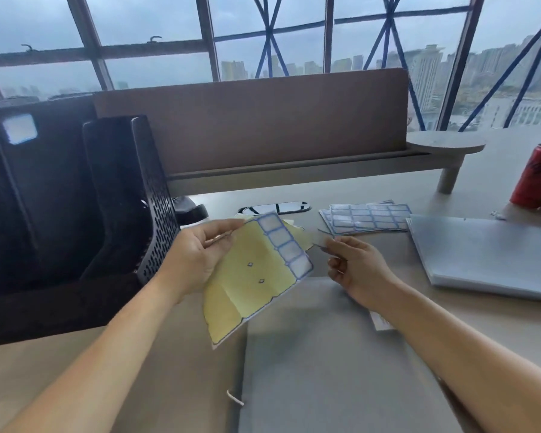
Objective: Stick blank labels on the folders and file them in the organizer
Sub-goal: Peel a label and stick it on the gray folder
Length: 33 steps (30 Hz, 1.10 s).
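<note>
Labels are the business of this moment. From the head view, the left hand [197, 260] has its grip clamped on a label sheet [250, 285], which is lifted off the worktop [341, 189] and tilted. One column of four blue-bordered stickers runs along its far edge, and the rest is bare yellow backing. The right hand [359, 267] pinches what looks like a single peeled label [314, 238] between thumb and forefinger, though it is too pale and blurred to swear to.

A grey folder [325, 354] lies flat just below both hands. More folders [487, 254] are stacked to the right. The black organizer [128, 198] stands at the left, and a white sticker [19, 128] shows on something filed in it.

To do this step well, I'd keep the sticky side off the fingers and lower one edge onto the folder first. Then I'd smooth across so no bubble forms, square to the folder's edge.

No writing shows on the stickers: every one is blank, spare sheets [369, 215] included. The red can [534, 176] bears script too smeared to read.
</note>
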Each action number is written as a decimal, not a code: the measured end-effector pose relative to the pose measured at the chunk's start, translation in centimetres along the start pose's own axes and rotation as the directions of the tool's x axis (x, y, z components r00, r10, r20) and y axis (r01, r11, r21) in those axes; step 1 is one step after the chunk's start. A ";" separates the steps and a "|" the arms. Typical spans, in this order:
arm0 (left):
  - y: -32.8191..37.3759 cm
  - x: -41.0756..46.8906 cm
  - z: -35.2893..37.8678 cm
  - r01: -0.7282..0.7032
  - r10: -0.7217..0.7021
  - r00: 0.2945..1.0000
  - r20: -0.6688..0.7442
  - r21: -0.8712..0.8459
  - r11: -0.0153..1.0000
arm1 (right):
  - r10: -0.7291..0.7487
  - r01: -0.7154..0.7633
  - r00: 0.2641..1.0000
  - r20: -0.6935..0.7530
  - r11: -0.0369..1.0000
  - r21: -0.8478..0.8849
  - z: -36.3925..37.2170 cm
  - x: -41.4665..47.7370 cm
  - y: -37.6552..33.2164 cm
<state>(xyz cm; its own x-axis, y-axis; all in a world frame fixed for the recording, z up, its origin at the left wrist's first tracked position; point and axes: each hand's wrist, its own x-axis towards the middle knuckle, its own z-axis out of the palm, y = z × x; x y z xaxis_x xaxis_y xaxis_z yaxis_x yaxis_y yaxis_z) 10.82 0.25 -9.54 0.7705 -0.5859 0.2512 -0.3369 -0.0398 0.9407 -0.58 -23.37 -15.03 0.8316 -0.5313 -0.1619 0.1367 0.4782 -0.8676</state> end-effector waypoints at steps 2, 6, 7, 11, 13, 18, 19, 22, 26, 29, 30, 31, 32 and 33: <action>0.4 2.2 0.4 -0.083 0.086 0.996 -0.011 0.145 0.986 | 0.008 -0.008 0.999 -0.042 1.000 -0.002 0.0 0.2 0.1; -0.8 8.2 1.1 -0.231 0.173 0.973 0.153 0.688 0.688 | 0.023 -0.022 0.998 -0.056 1.000 0.005 0.0 0.4 0.3; -1.4 9.5 1.5 -0.221 0.116 0.975 0.191 0.761 0.610 | 0.024 -0.024 0.998 -0.052 1.000 -0.002 0.0 0.4 0.4; -4.0 12.8 3.1 -0.133 -0.092 0.980 0.175 0.927 0.350 | 0.005 -0.007 0.999 -0.035 0.999 -0.043 0.1 0.4 0.8; -5.7 12.9 3.7 -0.077 -0.076 0.992 0.095 0.973 0.220 | 0.005 -0.006 1.000 -0.023 0.998 -0.062 0.0 0.5 0.8; -7.0 9.7 5.2 -0.032 0.109 0.994 -0.025 0.872 0.489 | 0.008 -0.002 0.999 0.054 0.993 -0.119 0.0 0.8 1.1; -6.3 8.9 5.3 -0.045 0.120 0.992 -0.029 0.818 0.573 | 0.007 0.002 0.998 0.065 0.991 -0.135 0.0 0.8 1.2; -4.2 5.4 5.0 -0.027 0.044 0.999 -0.008 0.675 0.737 | 0.000 0.015 0.996 0.085 0.985 -0.174 0.3 0.7 1.3; -4.0 1.3 4.8 0.005 -0.064 0.996 0.054 0.720 0.694 | -0.017 0.039 0.994 0.107 0.977 -0.209 0.5 0.3 1.3; -4.4 -0.1 4.6 0.019 -0.147 0.985 0.094 0.781 0.624 | -0.022 0.051 0.992 0.125 0.971 -0.235 0.8 0.0 1.2; -4.6 -0.4 4.5 0.005 -0.148 0.982 0.113 0.777 0.630 | -0.019 0.051 0.991 0.132 0.969 -0.241 0.8 -0.1 1.2; -4.7 -0.8 4.6 -0.012 -0.139 0.982 0.128 0.776 0.631 | -0.018 0.052 0.990 0.140 0.968 -0.247 0.9 -0.1 1.2; -4.9 -1.1 4.7 -0.026 -0.130 0.982 0.137 0.780 0.625 | -0.017 0.055 0.989 0.149 0.965 -0.255 0.9 -0.2 1.2; -5.1 -1.3 4.8 -0.029 -0.129 0.982 0.136 0.790 0.612 | -0.018 0.060 0.987 0.159 0.963 -0.263 0.9 -0.3 1.2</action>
<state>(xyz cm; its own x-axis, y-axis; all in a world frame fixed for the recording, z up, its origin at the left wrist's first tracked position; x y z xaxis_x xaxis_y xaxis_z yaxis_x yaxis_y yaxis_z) 8.95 -2.68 -15.74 0.7265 -0.6807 0.0944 -0.6564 -0.6467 0.3886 -0.16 -22.03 -15.61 0.9041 -0.4217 -0.0696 0.0396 0.2449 -0.9687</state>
